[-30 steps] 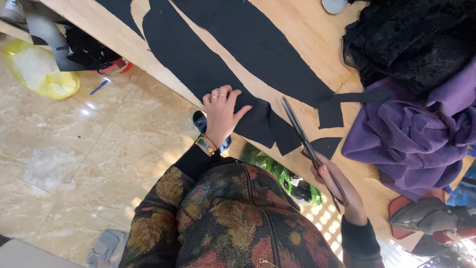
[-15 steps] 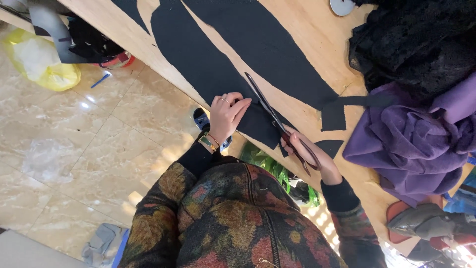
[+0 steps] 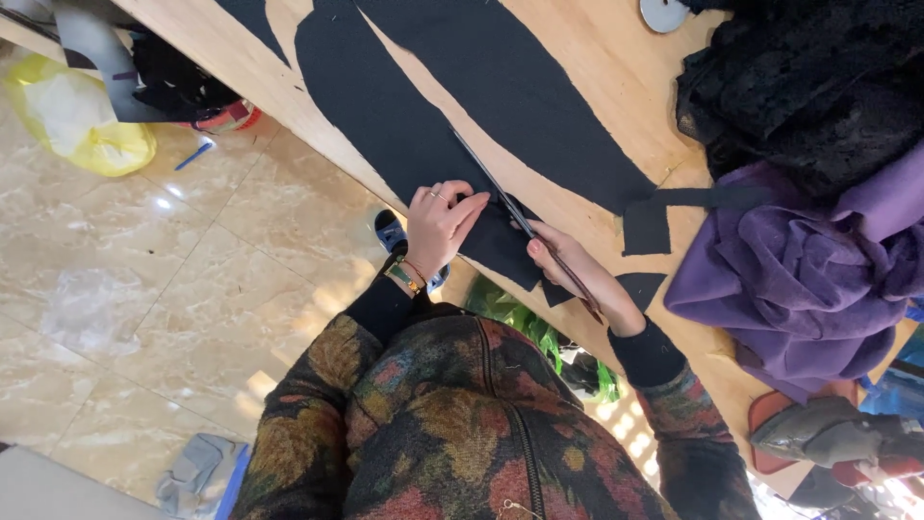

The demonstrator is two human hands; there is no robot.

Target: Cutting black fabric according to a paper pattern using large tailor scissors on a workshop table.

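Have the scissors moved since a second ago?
Yes. The scissors, in the right hand, swung left toward the left hand, away from the purple cloth.

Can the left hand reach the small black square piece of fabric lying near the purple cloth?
Probably not directly. The left hand presses the long black fabric strip, and the right hand with the scissors lies between it and the small black square.
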